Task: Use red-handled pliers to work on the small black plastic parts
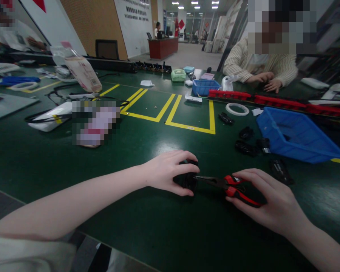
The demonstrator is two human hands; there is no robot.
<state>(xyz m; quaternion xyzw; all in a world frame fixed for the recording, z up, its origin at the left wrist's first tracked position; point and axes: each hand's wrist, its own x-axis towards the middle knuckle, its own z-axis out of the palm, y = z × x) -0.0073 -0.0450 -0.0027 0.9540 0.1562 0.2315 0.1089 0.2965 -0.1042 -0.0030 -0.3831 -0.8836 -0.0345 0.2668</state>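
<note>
My left hand [170, 170] is closed around a small black part [187, 177], holding it on or just above the green table [147, 234]. The fingers cover much of the part, so its exact kind is hidden. In my right hand [272, 200] is a pair of needle-nose pliers [232, 185] with red and black handles. Their narrow jaws point left, and the tips meet the right side of the black part. Whether the jaws grip anything there is too small to tell.
Several black parts [246, 147] lie beside a large blue bin [300, 136] at the right. A white ring [237, 109] and a red strip [280, 102] are behind. Left stand a bottle [83, 71] and a phone [98, 126]. Across the table sits a person [260, 64].
</note>
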